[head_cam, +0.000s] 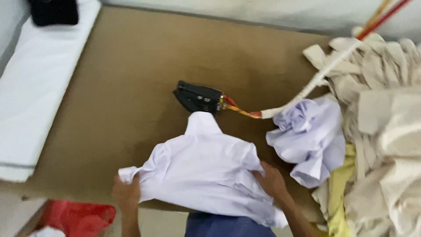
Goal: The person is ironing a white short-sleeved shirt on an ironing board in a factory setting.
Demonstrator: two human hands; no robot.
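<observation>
shirt [206, 171], white and short-sleeved, lies flat on the brown counter [123, 87], at its near edge, collar end pointing away from the person toward the black iron [198, 97]. its long axis runs from the collar, just short of the iron's heel, back to the hem that hangs over the counter's near edge. left hand [127, 193] is at the shirt's left sleeve, fingers clenched on the sleeve's cloth at its outer end. right hand [272, 181] lies on the shirt's right side below the other sleeve, palm down and pressing; whether it is pinching cloth i cannot tell. both hands flank the shirt, so the garment lies between them and ahead; the iron sits beyond the collar, slightly nearer the right hand's side, its cord [307, 90] trailing off to the right. right of the shirt a crumpled pale lilac garment [311, 136] rests against a heap of cream cloth [386, 131]. left of the shirt, below the counter, a red bag [79, 217] shows.
</observation>
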